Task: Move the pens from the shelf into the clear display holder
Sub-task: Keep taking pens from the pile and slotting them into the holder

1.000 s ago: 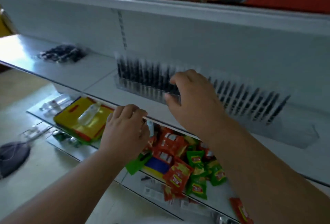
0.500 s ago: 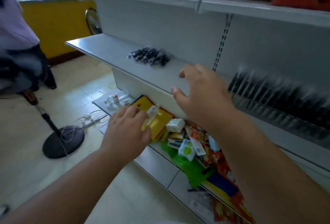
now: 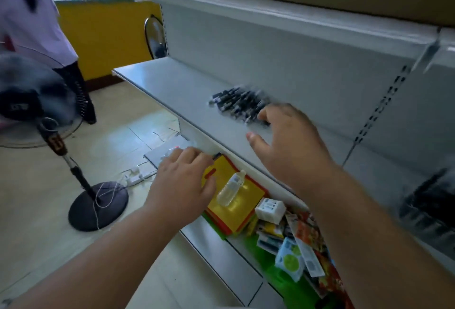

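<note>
A loose pile of dark pens (image 3: 237,103) lies on the grey shelf (image 3: 172,89), near the back panel. The right hand (image 3: 288,143) is over the shelf at the near right edge of the pile. Its fingers are spread and relaxed, thumb apart, and it holds nothing; motion blur hides whether the fingertips touch the nearest pens. The left hand (image 3: 183,186) is lower, in front of the shelf edge, above the tier below. Its fingers are curled inward; whether they grasp anything cannot be told. The clear display holder (image 3: 428,210) stands blurred at the far right on the same shelf, with dark pens upright in it. On the lower tier lie a yellow folder (image 3: 229,207) with a small clear bottle (image 3: 230,188) on it, a white box (image 3: 270,210) and mixed packets (image 3: 307,254). A pedestal fan (image 3: 81,183) stands on the floor at left.
</note>
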Motion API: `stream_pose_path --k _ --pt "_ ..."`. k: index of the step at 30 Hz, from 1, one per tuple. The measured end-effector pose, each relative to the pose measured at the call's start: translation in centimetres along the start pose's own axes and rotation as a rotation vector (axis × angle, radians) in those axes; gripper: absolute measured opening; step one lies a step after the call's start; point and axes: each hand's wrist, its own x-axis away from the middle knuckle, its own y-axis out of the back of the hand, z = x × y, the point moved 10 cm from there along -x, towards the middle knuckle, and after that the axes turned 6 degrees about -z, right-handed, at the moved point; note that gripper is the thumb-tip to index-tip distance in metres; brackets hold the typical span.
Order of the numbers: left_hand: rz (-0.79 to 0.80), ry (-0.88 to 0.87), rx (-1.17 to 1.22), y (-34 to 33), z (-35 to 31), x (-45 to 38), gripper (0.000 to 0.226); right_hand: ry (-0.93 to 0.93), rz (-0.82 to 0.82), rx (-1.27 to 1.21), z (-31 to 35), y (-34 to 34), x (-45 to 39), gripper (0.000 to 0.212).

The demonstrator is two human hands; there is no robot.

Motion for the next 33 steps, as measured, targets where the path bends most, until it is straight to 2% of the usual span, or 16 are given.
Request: stream_pose_path --k 2,8,14,22,28,33 --pt "-0.025 0.019 -0.014 0.2 1.7 -2.3 0.039 -0.004 0.032 0.014 0.2 -1.6 -2.8 0.036" --pt "0.034 0.057 0.058 -3.3 5.8 -8.8 0.031 0.002 0.024 0.0 0.9 -5.6 -8.4 0.034" --pt "0.098 -0.072 0.139 -7.9 9.2 -16.7 0.034 -0.099 -0.015 0.045 0.4 -9.5 -13.5 0.032" --pt "0.23 -0.247 0.228 -14.3 11.8 -28.0 0.048 -0.366 -0.127 0.127 -0.7 -12.5 -17.8 0.031" --pt "0.38 -0.347 0.201 -18.0 12.6 -31.0 0.063 -0.528 -0.143 0.184 -1.5 -13.5 -18.3 0.036" --pt "0.431 -0.376 0.228 -19.0 13.1 -31.8 0.054 -0.55 -0.157 0.213 -1.1 -14.1 -18.6 0.033"
